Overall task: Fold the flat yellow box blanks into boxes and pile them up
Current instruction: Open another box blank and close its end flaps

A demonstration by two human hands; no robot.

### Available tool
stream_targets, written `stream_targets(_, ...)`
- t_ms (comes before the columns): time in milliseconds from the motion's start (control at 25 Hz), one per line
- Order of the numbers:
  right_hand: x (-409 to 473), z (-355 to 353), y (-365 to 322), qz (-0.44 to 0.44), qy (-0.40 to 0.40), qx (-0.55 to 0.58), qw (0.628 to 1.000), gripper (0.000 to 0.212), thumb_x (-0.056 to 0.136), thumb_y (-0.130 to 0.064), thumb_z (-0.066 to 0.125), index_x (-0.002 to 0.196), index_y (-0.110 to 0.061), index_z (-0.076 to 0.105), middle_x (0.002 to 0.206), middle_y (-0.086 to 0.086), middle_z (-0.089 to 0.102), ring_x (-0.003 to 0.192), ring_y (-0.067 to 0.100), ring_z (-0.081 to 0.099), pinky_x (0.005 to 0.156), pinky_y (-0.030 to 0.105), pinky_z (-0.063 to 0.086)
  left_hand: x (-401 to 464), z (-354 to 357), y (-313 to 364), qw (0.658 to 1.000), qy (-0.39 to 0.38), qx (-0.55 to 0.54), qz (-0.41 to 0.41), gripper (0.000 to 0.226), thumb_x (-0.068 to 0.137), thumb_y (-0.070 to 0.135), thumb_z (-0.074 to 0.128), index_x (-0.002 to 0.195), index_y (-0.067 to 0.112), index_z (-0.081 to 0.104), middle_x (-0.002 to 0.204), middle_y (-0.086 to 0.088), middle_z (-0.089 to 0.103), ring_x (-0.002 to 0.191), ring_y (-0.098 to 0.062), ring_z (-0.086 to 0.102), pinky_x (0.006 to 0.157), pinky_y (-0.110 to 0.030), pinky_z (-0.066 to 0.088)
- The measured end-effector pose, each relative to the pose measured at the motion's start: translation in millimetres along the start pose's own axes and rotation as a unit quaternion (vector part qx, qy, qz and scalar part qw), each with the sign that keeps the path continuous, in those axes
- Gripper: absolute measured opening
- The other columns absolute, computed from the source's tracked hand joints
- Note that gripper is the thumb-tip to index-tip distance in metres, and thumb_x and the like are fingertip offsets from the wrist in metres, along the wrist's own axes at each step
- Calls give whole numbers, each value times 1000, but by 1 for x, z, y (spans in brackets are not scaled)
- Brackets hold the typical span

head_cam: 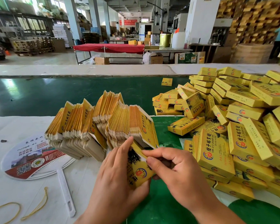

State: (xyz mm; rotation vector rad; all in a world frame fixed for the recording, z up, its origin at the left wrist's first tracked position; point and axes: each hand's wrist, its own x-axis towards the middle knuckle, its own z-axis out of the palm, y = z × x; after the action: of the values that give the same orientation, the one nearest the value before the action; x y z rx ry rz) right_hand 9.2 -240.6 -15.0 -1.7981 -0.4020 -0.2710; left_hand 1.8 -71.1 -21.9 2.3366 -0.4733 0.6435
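both hands work one yellow box blank (138, 171) close to the body, over the green mat (162, 206). left hand (118, 172) cups the blank from the left, palm along its side and fingers curled behind it, index tip up at the top edge; reads as the anchor. right hand (173, 165) pinches the blank's upper right edge between thumb and index, other fingers curled under; likely popping the sleeve open or tucking a flap, can't tell which. blank held tilted and off the table so the panels can swing.

just left, a plastic hand fan (29, 160) and loose rubber bands (36, 206) lie on the white table cover (10, 126); bands probably came off bundles.

just beyond the hands, the stack of flat blanks (102, 125) stands on edge, fanned out, so one peels off at a time.

right side, the pile of folded boxes (233, 126) is loose and sprawling, near the right hand for a short drop. one stray box (166, 81) sits apart on the green conveyor belt (55, 94) behind.
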Motion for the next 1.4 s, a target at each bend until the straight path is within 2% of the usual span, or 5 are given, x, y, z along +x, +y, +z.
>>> stream_targets(440,-1,16,-12,-181,32,-198,963,35,92,-29,58,123,-19,69,117,-8,71,103,3,67,86,21,54,-2,3,0,996,40,-80,-19,93,68,48,66,149,42,22,134,45,35,124,18,38,92,2,31)
stream_targets(600,3,2,-11,-219,45,-230,947,31,93,-24,58,122,-17,68,116,-6,71,107,5,65,88,22,53,-2,9,-2,962,54,-269,4,58,72,25,65,129,26,57,117,0,64,104,-20,64,83,-23,51)
stream_targets(800,1,2,-8,-249,42,-210,944,25,87,-19,68,112,-18,70,117,-7,71,109,6,66,87,30,55,3,11,-4,914,94,-390,-60,12,88,29,58,88,26,70,92,-3,72,82,-12,68,69,-17,53)
stream_targets(1000,0,0,-7,-236,20,-151,960,21,85,-14,70,105,-13,74,117,-4,72,108,3,66,86,29,57,1,16,-8,897,56,-430,-81,19,89,39,52,90,24,64,87,-11,65,73,-31,56,64,-38,46)
stream_targets(1400,0,-4,1,-197,-10,-104,975,16,87,-15,69,102,-14,76,115,-4,72,110,3,66,88,26,56,4,19,-4,879,9,-467,-97,31,90,43,49,94,16,65,75,-9,66,65,-12,62,54,-21,50)
